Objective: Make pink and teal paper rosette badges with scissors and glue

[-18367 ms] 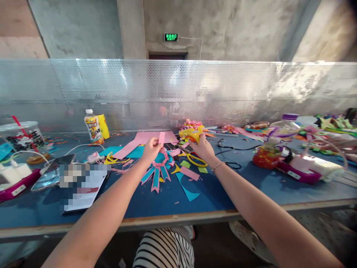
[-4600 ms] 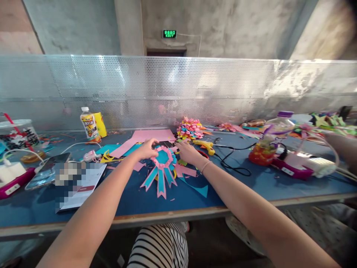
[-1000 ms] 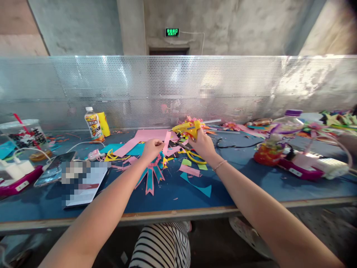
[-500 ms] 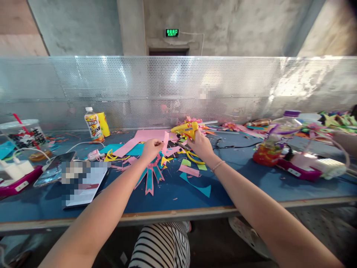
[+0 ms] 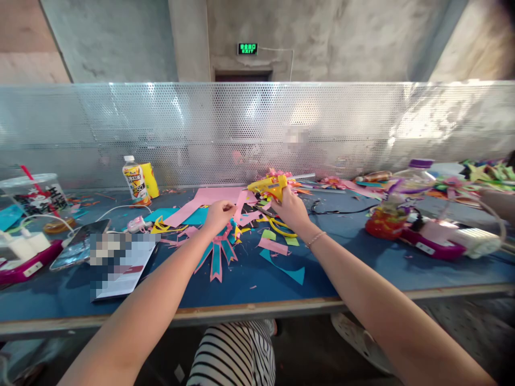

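My right hand [image 5: 291, 206] is closed round a yellow glue gun [image 5: 269, 186], its nozzle pointing left. Just left of that nozzle, my left hand [image 5: 220, 214] pinches a narrow pink paper strip [image 5: 240, 203] that stands up from the fingertips. Below the left hand lies a pink and blue paper piece with pointed, notched tails [image 5: 216, 260]; its upper part is partly hidden by the hand. Pink paper [image 5: 213, 197] and blue paper [image 5: 195, 216] lie behind and to the left. Under my right hand rest yellow-handled scissors [image 5: 281, 228], partly covered.
A phone [image 5: 80, 245] and a tablet [image 5: 129, 271] lie at left, near a lidded cup [image 5: 38, 193] and a drink bottle [image 5: 135, 181]. On the right stand a purple-capped bottle [image 5: 392, 209] and a power strip [image 5: 430, 244]. A perforated metal screen [image 5: 181, 134] borders the table's back.
The pink strip in my left hand has tilted slightly to the right. The glue gun stays beside it, almost unmoved.
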{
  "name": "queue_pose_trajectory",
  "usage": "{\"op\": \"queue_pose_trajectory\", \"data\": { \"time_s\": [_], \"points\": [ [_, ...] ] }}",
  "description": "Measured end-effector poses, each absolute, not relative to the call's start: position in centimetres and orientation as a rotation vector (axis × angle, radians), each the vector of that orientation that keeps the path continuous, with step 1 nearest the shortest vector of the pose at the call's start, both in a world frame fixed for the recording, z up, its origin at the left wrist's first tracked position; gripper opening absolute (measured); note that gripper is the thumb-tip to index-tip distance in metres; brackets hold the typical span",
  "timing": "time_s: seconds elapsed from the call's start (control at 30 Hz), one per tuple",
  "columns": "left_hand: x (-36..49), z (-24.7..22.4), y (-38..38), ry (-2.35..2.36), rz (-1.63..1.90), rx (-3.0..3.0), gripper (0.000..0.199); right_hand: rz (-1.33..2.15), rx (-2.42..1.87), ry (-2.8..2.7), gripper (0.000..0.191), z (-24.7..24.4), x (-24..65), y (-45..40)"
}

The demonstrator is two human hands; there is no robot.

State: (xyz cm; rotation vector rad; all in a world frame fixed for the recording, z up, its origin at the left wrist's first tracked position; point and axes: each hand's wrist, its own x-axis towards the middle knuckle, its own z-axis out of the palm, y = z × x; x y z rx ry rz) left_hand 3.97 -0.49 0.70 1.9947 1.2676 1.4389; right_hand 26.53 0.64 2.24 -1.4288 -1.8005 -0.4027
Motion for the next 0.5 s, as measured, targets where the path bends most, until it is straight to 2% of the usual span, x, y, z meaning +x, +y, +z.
{"op": "queue_pose_trajectory", "data": {
  "time_s": [0.5],
  "points": [
    [3.79,1.33,-0.69,1.323,1.511,1.948,0.016,-0.374,-1.455,-1.819,0.032,2.36,26.78,0.61]
  ]
}}
